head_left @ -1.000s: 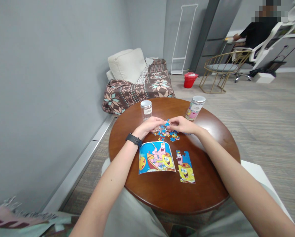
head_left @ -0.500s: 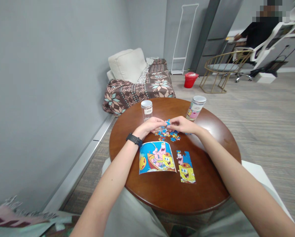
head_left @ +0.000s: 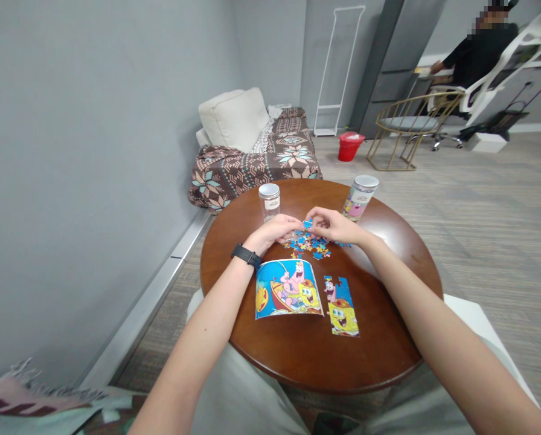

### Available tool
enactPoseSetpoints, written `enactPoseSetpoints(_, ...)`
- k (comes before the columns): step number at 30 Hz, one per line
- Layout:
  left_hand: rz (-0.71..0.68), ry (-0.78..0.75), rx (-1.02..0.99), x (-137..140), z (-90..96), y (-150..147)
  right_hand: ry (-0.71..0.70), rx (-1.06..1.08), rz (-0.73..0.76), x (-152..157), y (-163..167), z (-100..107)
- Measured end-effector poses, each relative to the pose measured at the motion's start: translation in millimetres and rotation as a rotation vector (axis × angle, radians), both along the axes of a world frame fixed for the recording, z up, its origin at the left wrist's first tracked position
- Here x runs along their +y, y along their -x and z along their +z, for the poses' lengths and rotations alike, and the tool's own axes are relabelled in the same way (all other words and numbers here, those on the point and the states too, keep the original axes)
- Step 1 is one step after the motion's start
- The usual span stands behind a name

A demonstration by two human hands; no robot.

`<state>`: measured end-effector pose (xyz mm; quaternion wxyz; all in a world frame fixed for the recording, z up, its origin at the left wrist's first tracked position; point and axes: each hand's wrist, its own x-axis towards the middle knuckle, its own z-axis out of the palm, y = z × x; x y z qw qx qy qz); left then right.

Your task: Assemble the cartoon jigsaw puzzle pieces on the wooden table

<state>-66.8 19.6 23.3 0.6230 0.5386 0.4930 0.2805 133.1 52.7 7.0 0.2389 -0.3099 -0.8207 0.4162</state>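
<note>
Over a loose heap of jigsaw pieces (head_left: 303,243), my left hand (head_left: 281,227) and my right hand (head_left: 334,225) meet at a blue puzzle piece (head_left: 307,224). Fingertips of both hands pinch it from either side; the exact contact is small and partly covered. A partly joined puzzle section (head_left: 342,309) with a yellow cartoon figure lies nearer to me, on the right. To its left rests a slightly curled reference picture (head_left: 289,290) of cartoon figures in a boat. My left wrist wears a dark watch.
The round wooden table (head_left: 293,356) bears a clear jar (head_left: 269,204) behind my left hand and a printed jar (head_left: 360,197) behind my right. Beyond are a patterned sofa (head_left: 256,166), a red bin (head_left: 351,147), a gold-framed chair (head_left: 410,124) and a seated person (head_left: 483,54).
The fingers of my right hand have lifted and shifted slightly around the blue piece. My left hand stays almost in place, and the puzzle section and picture have not moved.
</note>
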Motion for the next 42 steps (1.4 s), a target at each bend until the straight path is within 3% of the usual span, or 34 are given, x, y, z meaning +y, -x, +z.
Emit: enactPoseSetpoints(42,0.01,0.01,-0.002,-1.1,2.5,-1.2,-0.017,-0.035,-0.015,0.1,-1.0,1.5)
